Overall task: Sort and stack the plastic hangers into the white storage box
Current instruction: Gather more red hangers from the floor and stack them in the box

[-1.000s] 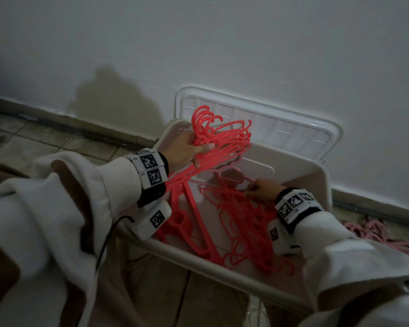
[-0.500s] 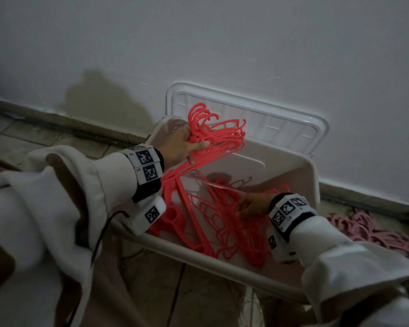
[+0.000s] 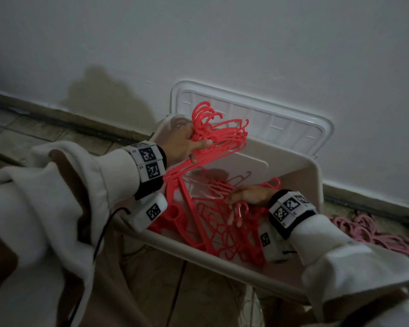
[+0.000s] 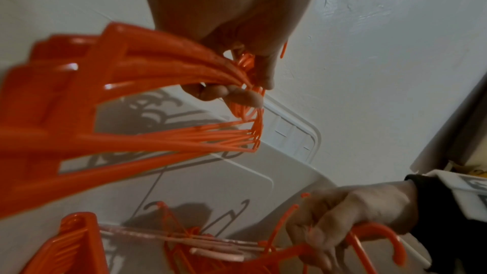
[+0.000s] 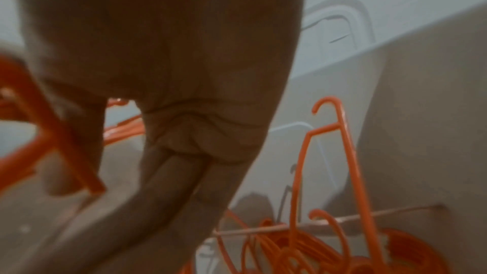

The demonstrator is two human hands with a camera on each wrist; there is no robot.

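Note:
My left hand (image 3: 182, 145) grips a bundle of red hangers (image 3: 222, 135) at their necks, hooks up, above the far left corner of the white storage box (image 3: 198, 253). In the left wrist view its fingers (image 4: 245, 95) curl round the bundle (image 4: 158, 70). My right hand (image 3: 248, 197) is down inside the box among loose red hangers (image 3: 222, 227). Its fingers (image 4: 316, 234) curl round one red hanger near the hook (image 4: 382, 234). A pale pink hanger (image 3: 208, 192) lies across the pile. The right wrist view shows the palm (image 5: 171, 111) and upright hanger hooks (image 5: 329, 132).
The box's white lid (image 3: 281, 119) leans against the wall behind it. A heap of pink hangers (image 3: 364, 227) lies on the tiled floor to the right of the box. A cable (image 3: 99, 244) hangs from my left wrist.
My right hand has reached lower and further left into the loose hangers and closed on one. The left hand keeps its bundle in about the same place.

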